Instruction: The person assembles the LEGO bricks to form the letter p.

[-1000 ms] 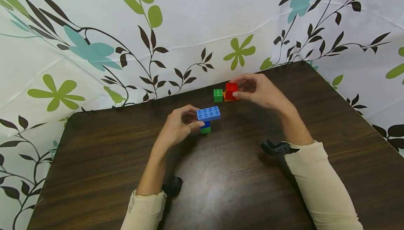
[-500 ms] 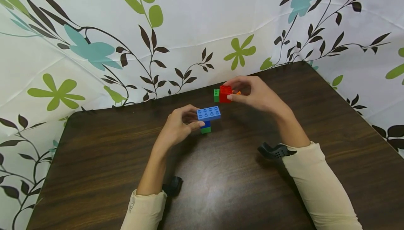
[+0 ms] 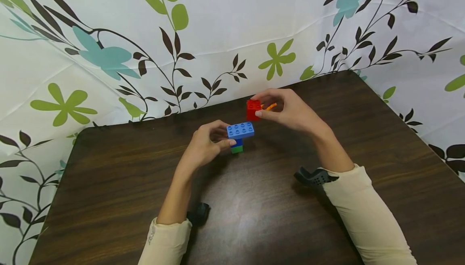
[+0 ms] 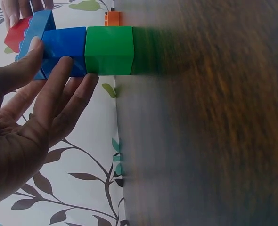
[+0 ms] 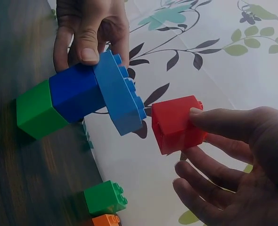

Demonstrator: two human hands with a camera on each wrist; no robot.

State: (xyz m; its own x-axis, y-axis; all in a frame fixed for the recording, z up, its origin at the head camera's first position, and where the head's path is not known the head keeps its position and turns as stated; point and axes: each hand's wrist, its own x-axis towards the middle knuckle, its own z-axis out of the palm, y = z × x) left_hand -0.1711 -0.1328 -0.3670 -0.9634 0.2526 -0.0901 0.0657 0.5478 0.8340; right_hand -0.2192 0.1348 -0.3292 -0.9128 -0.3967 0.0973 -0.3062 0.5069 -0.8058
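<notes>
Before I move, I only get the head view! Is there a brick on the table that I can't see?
Observer: Yes. The right wrist view shows a loose green brick next to the orange brick.
Operator: Ooh! And is the red brick touching the light blue brick? They look super close.
Observer: No. From the right wrist you can see a gap between them.
Operator: Fingers cover the dark blue brick for me. Is it teeny?
Observer: No. In the left wrist view it looks about as big as the bottom green brick.
</notes>
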